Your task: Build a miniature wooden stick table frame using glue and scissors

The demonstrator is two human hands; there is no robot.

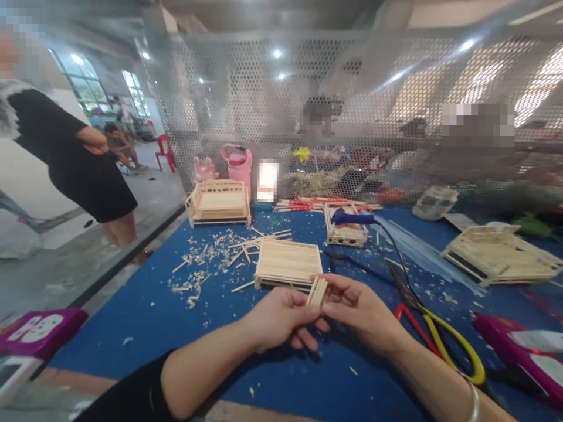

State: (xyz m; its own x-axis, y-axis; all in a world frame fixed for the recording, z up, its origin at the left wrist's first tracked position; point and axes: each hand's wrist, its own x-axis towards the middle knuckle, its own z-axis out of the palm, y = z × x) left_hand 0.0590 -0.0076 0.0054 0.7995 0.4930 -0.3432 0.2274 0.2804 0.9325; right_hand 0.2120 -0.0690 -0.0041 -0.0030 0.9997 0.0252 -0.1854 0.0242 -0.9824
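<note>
Both my hands meet over the blue table (145, 316), pinching a small bundle of pale wooden sticks (316, 291) between them. My left hand (279, 319) grips the bundle from the left with curled fingers. My right hand (358, 310) holds it from the right with thumb and fingertips. Just behind the bundle lies a flat slatted stick panel (288, 264).
A stick-built bench (219, 203) stands at the back left, another stick model (499, 255) at the right. A blue glue gun (352, 218) rests on a small stick frame (346, 233). Yellow-handled scissors (444, 340) lie at my right. Wood scraps (206, 258) litter the left. A person in black (70, 158) stands at the left.
</note>
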